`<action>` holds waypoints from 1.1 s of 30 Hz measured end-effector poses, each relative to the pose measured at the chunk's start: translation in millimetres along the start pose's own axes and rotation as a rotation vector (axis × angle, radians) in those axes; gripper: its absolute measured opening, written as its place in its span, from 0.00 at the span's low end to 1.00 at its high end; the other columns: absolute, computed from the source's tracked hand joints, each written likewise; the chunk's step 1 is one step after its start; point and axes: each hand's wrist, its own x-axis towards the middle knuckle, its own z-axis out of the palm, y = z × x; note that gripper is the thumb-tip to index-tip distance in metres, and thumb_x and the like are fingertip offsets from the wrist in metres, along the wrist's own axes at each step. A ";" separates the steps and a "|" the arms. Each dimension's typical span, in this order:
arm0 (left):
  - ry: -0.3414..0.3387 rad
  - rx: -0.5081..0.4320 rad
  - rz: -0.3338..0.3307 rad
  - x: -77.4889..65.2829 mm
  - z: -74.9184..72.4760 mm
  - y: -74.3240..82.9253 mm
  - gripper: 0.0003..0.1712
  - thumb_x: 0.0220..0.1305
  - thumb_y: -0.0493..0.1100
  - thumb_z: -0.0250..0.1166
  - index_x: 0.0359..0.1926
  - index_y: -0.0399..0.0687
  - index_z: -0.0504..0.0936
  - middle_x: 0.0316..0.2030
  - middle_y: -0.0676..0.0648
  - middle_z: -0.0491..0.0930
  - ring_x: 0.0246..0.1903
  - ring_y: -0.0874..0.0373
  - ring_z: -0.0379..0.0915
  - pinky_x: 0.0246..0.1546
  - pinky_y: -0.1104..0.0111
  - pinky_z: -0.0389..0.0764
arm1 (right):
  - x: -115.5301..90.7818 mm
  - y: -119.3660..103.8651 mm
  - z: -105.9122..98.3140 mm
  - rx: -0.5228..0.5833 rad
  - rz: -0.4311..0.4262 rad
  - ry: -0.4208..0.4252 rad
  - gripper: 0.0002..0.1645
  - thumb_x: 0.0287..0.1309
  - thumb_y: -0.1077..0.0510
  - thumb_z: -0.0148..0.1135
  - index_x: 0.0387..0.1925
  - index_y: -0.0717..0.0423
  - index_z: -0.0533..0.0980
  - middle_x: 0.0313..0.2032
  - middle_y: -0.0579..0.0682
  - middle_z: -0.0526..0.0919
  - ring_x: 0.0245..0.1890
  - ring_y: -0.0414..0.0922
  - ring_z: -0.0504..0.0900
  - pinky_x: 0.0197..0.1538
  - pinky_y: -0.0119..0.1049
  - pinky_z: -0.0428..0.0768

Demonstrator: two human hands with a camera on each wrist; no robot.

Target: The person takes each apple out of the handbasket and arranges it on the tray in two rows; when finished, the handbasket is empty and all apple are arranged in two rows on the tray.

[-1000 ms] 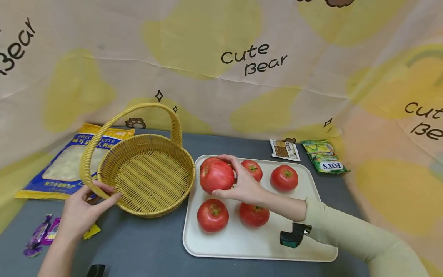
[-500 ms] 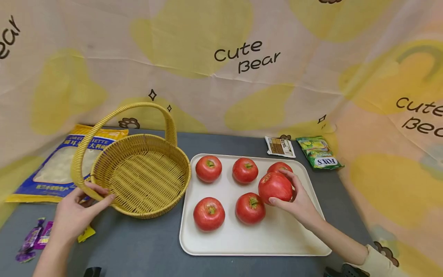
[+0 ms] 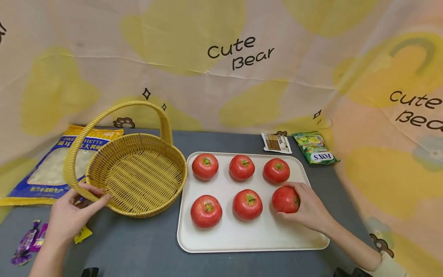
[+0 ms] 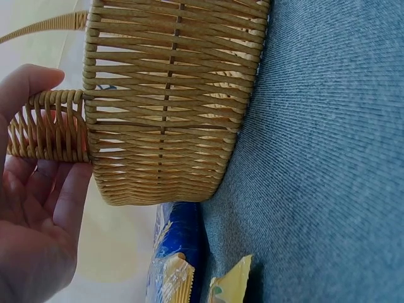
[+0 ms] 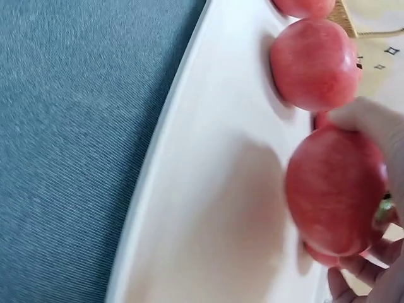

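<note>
My left hand grips the base of the yellow woven basket's handle. In the left wrist view, its thumb and fingers wrap the handle beside the basket's side wall. Tilted stem-sideways, a red apple is held between the thumb and fingers of my right hand. It hangs just over the white tray, casting a shadow there. Several more apples stand stem-up on the tray, three along the back and two in front, including a front middle apple. The basket's inside shows bare weave.
Behind the basket lies a blue and yellow pasta bag. Purple wrapped candies and a yellow packet are near my left wrist. A brown and white packet and a green FOX'S bag lie beyond the tray.
My right hand has carried the apple from the tray's left back over to its right front, lowering it beside the front apples. The left hand keeps its grip on the handle.
</note>
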 end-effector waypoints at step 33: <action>0.464 -0.233 0.211 -12.9 17.6 21.0 0.33 0.45 0.34 0.77 0.55 0.44 0.76 0.48 0.55 0.77 0.51 0.64 0.70 0.50 0.82 0.71 | 8.3 -8.6 9.1 -0.102 0.026 -0.116 0.51 0.38 0.29 0.74 0.59 0.53 0.71 0.51 0.52 0.75 0.49 0.50 0.74 0.39 0.45 0.82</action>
